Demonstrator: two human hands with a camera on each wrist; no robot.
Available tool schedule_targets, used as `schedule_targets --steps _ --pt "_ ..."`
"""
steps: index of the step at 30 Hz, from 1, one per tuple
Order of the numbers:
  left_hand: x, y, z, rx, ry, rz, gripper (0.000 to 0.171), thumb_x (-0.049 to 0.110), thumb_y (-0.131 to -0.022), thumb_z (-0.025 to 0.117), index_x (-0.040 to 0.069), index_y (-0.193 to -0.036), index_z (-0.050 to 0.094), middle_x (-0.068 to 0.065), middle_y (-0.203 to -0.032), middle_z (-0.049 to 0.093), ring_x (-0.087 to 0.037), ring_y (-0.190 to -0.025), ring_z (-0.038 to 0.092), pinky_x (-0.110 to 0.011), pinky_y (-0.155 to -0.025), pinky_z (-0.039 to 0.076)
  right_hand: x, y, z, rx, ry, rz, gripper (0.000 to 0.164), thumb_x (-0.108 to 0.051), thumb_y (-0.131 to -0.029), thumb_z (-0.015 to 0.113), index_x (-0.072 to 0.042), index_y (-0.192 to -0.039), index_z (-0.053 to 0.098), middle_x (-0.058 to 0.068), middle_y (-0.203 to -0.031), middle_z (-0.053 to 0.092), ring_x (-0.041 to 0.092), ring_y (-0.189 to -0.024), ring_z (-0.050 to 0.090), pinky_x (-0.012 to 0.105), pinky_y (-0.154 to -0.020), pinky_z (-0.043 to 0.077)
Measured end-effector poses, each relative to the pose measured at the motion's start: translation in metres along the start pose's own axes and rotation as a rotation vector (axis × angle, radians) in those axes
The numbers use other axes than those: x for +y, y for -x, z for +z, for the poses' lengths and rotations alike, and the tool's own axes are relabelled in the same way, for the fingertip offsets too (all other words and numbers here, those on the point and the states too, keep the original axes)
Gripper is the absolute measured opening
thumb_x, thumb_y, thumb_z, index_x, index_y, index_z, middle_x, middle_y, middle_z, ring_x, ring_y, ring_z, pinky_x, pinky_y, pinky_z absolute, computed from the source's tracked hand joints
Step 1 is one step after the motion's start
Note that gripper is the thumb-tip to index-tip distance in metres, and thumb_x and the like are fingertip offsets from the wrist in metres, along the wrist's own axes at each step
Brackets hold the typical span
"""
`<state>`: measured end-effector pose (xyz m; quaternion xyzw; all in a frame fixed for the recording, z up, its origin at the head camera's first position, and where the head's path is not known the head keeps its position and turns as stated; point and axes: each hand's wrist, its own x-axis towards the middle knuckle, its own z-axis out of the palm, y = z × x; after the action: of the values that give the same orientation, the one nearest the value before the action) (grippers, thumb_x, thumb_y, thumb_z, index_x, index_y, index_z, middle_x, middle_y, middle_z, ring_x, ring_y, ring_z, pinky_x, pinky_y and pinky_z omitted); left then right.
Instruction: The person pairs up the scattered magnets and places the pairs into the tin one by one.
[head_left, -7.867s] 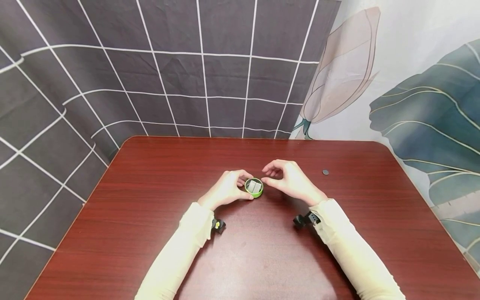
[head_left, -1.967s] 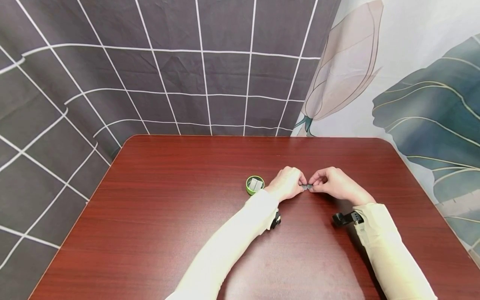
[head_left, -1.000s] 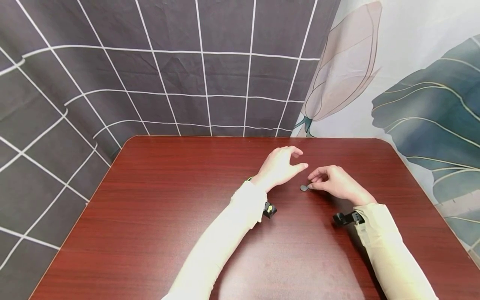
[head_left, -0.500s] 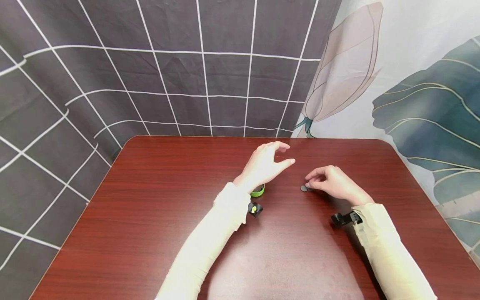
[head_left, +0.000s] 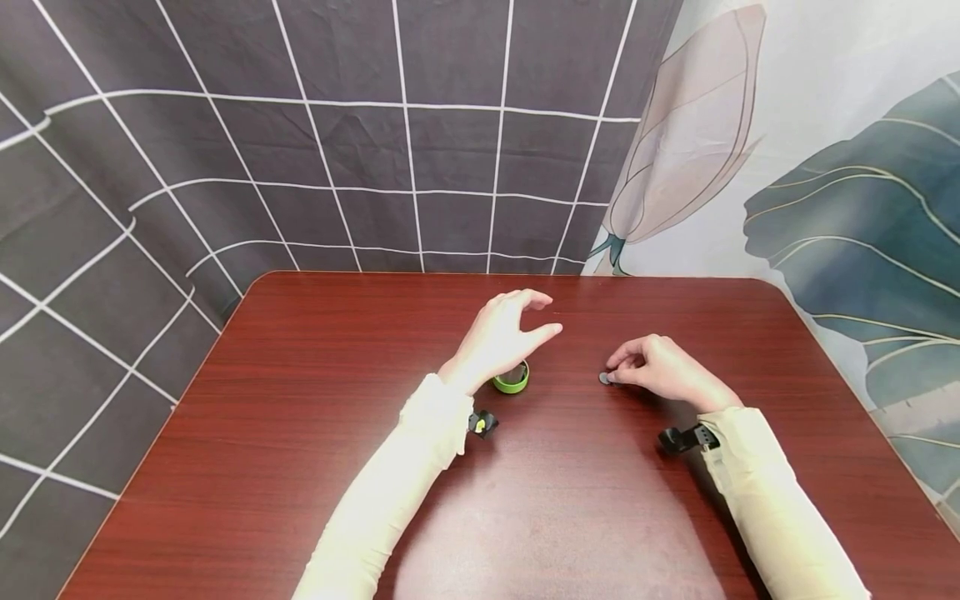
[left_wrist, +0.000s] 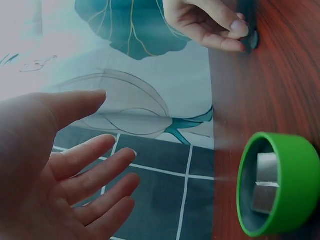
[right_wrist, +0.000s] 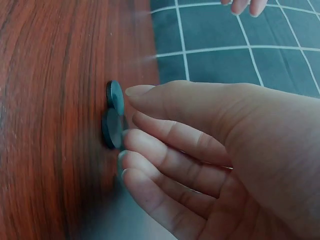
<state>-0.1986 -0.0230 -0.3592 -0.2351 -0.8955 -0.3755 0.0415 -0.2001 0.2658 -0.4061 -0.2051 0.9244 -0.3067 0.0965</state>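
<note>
On the dark red wooden tabletop (head_left: 300,433), around its middle, the right hand (head_left: 660,371) rests with bent fingertips (right_wrist: 131,135) touching two small dark round discs (right_wrist: 114,117) lying flat. Left of it, nearer the far edge, the left hand (head_left: 498,337) hovers spread wide, holding nothing, above the round green plastic container (left_wrist: 280,187) of grey blocks.

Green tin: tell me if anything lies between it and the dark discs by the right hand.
Nothing visible does. Bare tabletop separates the green tin from the two dark discs at the right hand. The left hand hovers above the tin, fingers spread.
</note>
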Motion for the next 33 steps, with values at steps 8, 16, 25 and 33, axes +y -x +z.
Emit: schedule_targets --steps 8,16,25,33 --pt "-0.018 0.013 0.000 -0.037 -0.049 -0.049 0.045 0.041 -0.096 0.070 0.015 -0.133 0.065 0.002 -0.129 0.065 -0.020 -0.123 0.055 -0.036 -0.105 0.040 -0.007 -0.006 0.004 -0.028 0.007 -0.073 0.017 -0.007 -0.078 0.085 -0.007 -0.092 0.077 -0.007 -0.078 0.069 0.012 -0.072 0.063 0.024 -0.066 0.053" --pt "-0.035 0.025 0.000 -0.070 -0.040 -0.089 0.055 0.049 -0.091 0.072 0.013 -0.132 0.066 0.000 -0.127 0.066 -0.022 -0.124 0.056 -0.039 -0.105 0.041 -0.013 -0.012 0.002 -0.084 0.047 -0.046 0.012 -0.003 -0.078 0.081 -0.010 -0.086 0.078 -0.009 -0.072 0.067 0.011 -0.069 0.062 0.025 -0.065 0.052" --pt "-0.045 0.037 0.009 -0.122 0.026 -0.110 0.067 0.058 -0.084 0.077 0.012 -0.131 0.066 -0.002 -0.126 0.067 -0.017 -0.116 0.058 -0.035 -0.102 0.044 -0.019 -0.017 0.000 -0.120 0.068 0.000 0.010 -0.005 -0.076 0.081 -0.011 -0.082 0.076 -0.007 -0.069 0.064 0.013 -0.066 0.059 0.030 -0.065 0.050" --pt "-0.046 0.042 0.013 -0.136 0.044 -0.090 0.074 0.060 -0.078 0.081 0.012 -0.132 0.066 0.000 -0.124 0.068 -0.014 -0.112 0.060 -0.031 -0.100 0.045 -0.019 -0.018 0.002 -0.104 0.091 0.015 0.013 -0.006 -0.071 0.082 -0.012 -0.079 0.074 -0.007 -0.067 0.063 0.013 -0.064 0.057 0.031 -0.064 0.049"
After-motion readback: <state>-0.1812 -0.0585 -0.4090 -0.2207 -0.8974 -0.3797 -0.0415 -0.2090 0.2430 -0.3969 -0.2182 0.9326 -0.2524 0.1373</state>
